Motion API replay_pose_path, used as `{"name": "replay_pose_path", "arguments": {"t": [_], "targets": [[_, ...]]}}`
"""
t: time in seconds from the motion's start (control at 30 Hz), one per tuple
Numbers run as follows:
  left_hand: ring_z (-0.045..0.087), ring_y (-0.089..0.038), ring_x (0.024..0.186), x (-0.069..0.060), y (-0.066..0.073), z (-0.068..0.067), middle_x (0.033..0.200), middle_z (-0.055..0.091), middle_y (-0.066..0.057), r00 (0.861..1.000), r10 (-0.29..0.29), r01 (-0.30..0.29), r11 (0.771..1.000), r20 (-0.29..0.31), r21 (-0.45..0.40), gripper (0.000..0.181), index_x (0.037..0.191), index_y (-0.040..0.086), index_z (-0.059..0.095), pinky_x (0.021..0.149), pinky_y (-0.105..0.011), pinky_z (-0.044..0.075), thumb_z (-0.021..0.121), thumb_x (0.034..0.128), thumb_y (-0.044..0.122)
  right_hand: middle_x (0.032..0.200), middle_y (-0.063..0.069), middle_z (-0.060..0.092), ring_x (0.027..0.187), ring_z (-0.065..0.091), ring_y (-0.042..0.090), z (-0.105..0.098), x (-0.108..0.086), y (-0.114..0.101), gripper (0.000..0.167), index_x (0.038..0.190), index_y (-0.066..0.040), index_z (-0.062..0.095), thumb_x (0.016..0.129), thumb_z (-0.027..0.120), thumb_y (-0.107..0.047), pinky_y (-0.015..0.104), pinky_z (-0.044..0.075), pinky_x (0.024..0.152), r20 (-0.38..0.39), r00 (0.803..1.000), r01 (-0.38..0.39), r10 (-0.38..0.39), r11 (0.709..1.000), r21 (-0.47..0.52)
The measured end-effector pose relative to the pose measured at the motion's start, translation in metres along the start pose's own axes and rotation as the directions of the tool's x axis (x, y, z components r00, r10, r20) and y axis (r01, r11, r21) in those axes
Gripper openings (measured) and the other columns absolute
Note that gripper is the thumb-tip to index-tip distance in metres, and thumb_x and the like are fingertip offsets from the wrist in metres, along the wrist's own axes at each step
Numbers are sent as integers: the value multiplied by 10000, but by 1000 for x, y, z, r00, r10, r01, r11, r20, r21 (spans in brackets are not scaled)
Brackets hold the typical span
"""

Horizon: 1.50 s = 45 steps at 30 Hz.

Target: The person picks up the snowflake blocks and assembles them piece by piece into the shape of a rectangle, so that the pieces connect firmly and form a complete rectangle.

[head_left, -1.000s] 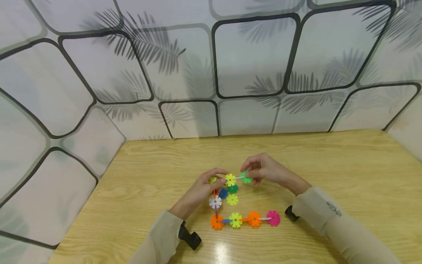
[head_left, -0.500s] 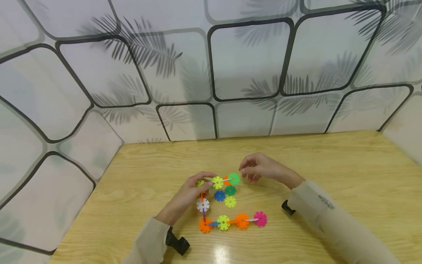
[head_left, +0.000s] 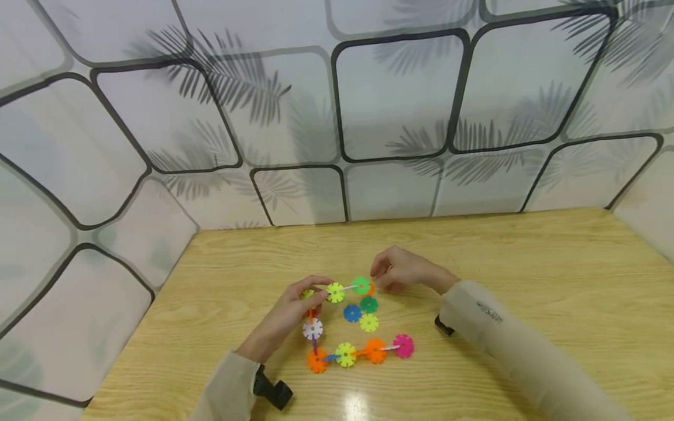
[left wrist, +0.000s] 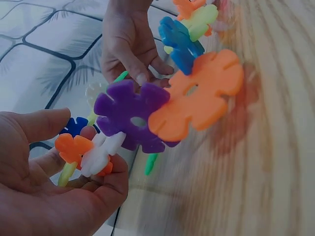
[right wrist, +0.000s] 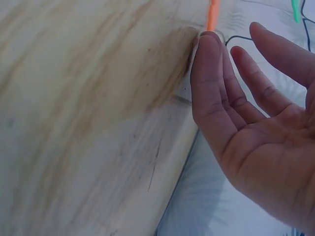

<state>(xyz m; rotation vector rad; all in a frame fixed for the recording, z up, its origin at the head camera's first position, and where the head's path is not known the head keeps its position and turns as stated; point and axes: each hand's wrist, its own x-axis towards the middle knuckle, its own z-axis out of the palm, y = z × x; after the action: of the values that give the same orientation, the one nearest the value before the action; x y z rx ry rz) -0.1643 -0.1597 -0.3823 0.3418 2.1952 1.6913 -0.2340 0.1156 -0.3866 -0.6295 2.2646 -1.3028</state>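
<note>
My left hand (head_left: 288, 307) grips the corner of a chain of slotted plastic flower discs, its fingers around a yellow disc (head_left: 308, 296). In the left wrist view an orange disc (left wrist: 74, 148) and a white disc (left wrist: 102, 153) sit by its fingers. From there the chain runs right through a yellow disc (head_left: 335, 292) to a light green disc (head_left: 361, 285). Its other side goes down past a white disc (head_left: 313, 328), then right to a pink disc (head_left: 403, 345). My right hand (head_left: 400, 272), fingers loosely bent and thumb apart, reaches beside an orange disc (head_left: 371, 290) partly behind the light green one.
Inside the chain's bend lie a blue disc (head_left: 352, 313), a dark green disc (head_left: 369, 304) and a yellow-green disc (head_left: 369, 322). The wooden table (head_left: 500, 251) meets a patterned backdrop (head_left: 395, 187) behind and at the sides.
My right hand has let go of the light green disc and moved left to the orange disc. My left hand has shifted left with the chain, uncovering the blue disc.
</note>
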Motion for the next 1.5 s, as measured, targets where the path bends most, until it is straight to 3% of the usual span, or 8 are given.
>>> {"name": "replay_pose_path", "arguments": {"t": [0.23, 0.47, 0.7, 0.87, 1.07, 1.23, 1.5], "targets": [[486, -180, 737, -2, -2, -3, 913, 558, -99, 1000, -7, 7, 1000, 1, -11, 362, 1383, -28, 544, 687, -289, 424, 528, 1068, 147, 821, 102, 659, 620, 592, 137, 8, 9, -5, 197, 997, 90, 653, 802, 632, 86, 286, 558, 602, 9, 1000, -24, 25, 999, -44], [499, -179, 742, 3, 1, -1, 934, 577, -113, 1000, -7, 7, 1000, -7, 8, 352, 1371, -25, 556, 684, -294, 427, 529, 1067, 150, 694, 52, 589, 522, 464, 112, 13, 15, -7, 300, 1054, 78, 684, 786, 571, 153, 227, 420, 498, -1, 1000, -18, 18, 989, -147], [519, -185, 752, 4, 1, -2, 939, 591, -121, 1000, -4, 5, 1000, -13, 30, 335, 1348, -18, 572, 718, -313, 437, 541, 1060, 151, 653, 25, 572, 472, 423, 85, 19, 19, -12, 169, 963, 20, 717, 822, 757, 105, 202, 383, 464, -31, 999, 6, -14, 970, -243], [550, -200, 777, 2, -1, -3, 998, 612, -131, 999, 0, 1, 998, -33, 56, 314, 1325, -29, 584, 742, -324, 457, 543, 1054, 124, 709, 23, 588, 501, 434, 77, 23, 21, -12, 161, 888, -6, 691, 800, 772, 101, 197, 391, 484, -41, 999, 21, -34, 957, -288], [564, -187, 774, 6, -2, 0, 1015, 633, -150, 999, 29, -29, 997, -14, 67, 322, 1322, -34, 589, 759, -322, 460, 552, 1051, 136, 741, 53, 577, 553, 523, 125, 19, 17, -9, 214, 824, -24, 595, 789, 699, 159, 226, 462, 519, -85, 996, -16, -5, 969, -246], [558, -186, 755, 8, -2, 1, 936, 628, -135, 999, 19, -17, 997, -29, 71, 312, 1316, -23, 603, 758, -332, 440, 555, 1048, 130, 705, 75, 609, 543, 637, 170, 13, 14, -8, 169, 861, 7, 628, 832, 662, 171, 289, 554, 527, -50, 998, 20, -29, 985, -173], [552, -185, 765, 10, 0, 4, 908, 619, -120, 1000, 10, -8, 998, -24, 70, 327, 1334, -8, 600, 760, -343, 439, 559, 1048, 145, 722, 96, 652, 554, 660, 197, 4, 10, -4, 141, 920, 36, 679, 839, 643, 146, 337, 580, 552, -27, 998, 55, -57, 995, -86]]}}
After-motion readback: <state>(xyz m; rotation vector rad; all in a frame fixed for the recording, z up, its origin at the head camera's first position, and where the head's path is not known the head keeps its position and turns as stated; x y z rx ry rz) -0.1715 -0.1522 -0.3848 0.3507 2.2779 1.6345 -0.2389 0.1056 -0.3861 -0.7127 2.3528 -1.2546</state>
